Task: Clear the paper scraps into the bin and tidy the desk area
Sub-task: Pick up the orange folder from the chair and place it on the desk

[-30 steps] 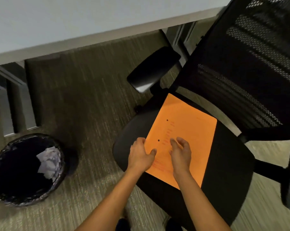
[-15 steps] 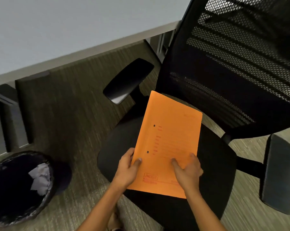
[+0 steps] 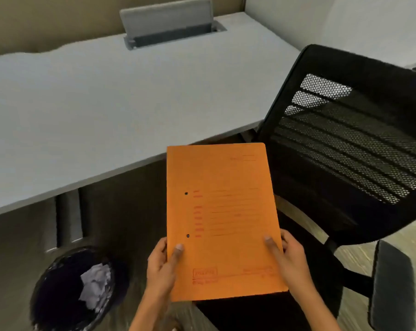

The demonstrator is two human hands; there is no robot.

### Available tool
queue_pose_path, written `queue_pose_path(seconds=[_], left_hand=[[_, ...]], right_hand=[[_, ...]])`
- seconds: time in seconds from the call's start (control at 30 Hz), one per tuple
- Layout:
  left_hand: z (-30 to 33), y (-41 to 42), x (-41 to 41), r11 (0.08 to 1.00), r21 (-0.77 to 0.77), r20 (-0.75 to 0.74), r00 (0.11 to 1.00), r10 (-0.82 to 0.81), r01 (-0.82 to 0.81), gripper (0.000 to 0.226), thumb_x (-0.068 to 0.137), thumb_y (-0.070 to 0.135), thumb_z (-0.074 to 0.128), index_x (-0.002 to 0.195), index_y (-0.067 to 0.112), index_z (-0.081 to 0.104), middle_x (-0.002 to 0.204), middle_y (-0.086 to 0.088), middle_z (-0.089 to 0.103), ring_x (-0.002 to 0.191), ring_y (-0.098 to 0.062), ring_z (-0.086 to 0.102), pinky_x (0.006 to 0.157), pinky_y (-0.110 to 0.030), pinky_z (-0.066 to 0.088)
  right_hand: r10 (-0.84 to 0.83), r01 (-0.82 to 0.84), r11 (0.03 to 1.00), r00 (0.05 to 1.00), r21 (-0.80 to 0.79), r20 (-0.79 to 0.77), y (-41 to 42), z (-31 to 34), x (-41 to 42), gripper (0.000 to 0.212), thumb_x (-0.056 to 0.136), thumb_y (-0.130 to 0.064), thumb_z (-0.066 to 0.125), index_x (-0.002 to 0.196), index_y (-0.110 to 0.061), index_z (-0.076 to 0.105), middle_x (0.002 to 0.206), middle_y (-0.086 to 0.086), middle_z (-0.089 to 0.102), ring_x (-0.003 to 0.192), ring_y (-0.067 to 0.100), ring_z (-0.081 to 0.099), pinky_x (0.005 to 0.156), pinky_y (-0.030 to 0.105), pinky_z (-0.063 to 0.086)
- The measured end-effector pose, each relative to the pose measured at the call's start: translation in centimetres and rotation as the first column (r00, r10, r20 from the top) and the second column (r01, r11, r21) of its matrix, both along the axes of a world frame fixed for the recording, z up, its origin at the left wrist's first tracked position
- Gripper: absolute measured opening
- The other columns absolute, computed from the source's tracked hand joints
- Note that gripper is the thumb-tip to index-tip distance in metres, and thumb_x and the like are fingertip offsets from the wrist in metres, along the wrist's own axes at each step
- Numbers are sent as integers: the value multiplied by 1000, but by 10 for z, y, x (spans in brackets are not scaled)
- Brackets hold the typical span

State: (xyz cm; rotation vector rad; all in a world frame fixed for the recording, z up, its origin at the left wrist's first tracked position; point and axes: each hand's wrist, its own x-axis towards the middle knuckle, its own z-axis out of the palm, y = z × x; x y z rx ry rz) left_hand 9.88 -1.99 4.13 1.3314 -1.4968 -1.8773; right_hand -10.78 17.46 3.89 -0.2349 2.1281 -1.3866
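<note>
We hold an orange folder flat and face up, clear of any surface, with both hands at its near end. Left hand pinches the near left edge: thumb on top, fingers underneath. Right hand pinches the near right edge the same way. The cover carries red print, too blurred to read, and two punch holes near the left-hand side.

Below and left of the left hand, a black-lined bin stands on the floor with crumpled white paper scraps inside. Ahead of both hands lies the grey desk, with a raised cable-port flap at its far edge. Right of the right hand stands a black mesh chair; its armrest sits just beyond that wrist.
</note>
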Motion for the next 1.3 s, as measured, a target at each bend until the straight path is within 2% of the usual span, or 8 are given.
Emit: queue_pose_path(seconds=[0.1,0.3,0.6,0.8,0.93,1.03,1.17,1.3], left_hand=[[38,-9,20,996,15,-22,996,85,-84,14,95,22,64,108,18,64,102,-8,77,88,-28,75,75,-50,62],[109,-37,53,977,-2,-91,973,212,-213,33,93,17,67,119,30,50,97,-4,77,81,-26,76,58,-36,62],[192,-84,98,959,-40,-134,952,274,-282,51,92,21,69,133,35,41,105,-3,76,88,-30,76,78,-60,60],[230,-119,125,968,-142,-40,979,201,-205,60,90,22,72,137,30,37,112,-2,70,84,-18,76,61,-32,61],[249,-127,140,979,-172,-47,994,101,-108,75,83,25,79,141,38,34,116,2,68,92,-17,74,66,-31,62],[261,-129,148,979,-183,-110,991,71,-90,69,82,32,78,137,45,39,115,6,70,97,-17,74,67,-30,62],[267,-133,146,969,-196,-141,982,125,-152,57,86,33,73,132,49,44,110,12,72,97,-16,73,66,-29,62],[271,-153,134,955,-202,-106,974,199,-217,72,89,28,69,145,47,28,119,13,63,100,-14,70,71,-32,62]], right_hand=[[33,-35,999,998,-34,-50,-26,38,10,27,83,-59,66,106,-47,57,97,-24,73,87,-3,71,61,17,55],[100,-107,993,988,-57,-117,-75,100,32,50,84,-53,70,126,-46,43,97,-9,76,83,7,74,73,40,61],[135,-162,977,973,-139,-187,-140,187,71,56,84,-47,72,131,-48,41,90,-11,76,80,4,73,68,34,58],[141,-178,972,964,-153,-224,-176,231,91,50,87,-40,73,128,-44,45,89,-8,75,79,4,73,67,32,58],[160,-203,966,955,-158,-249,-194,253,93,50,87,-39,73,129,-40,46,96,-5,73,84,12,73,72,39,61],[181,-229,959,948,-164,-263,-208,268,95,51,87,-38,74,129,-38,46,99,-10,69,88,10,70,69,33,57],[251,-289,946,940,-149,-232,-224,276,91,55,86,-36,75,131,-39,44,102,-7,68,91,13,69,73,33,56],[308,-338,929,932,-151,-191,-242,279,81,61,83,-30,79,130,-43,42,103,-11,66,92,10,66,67,25,51]])
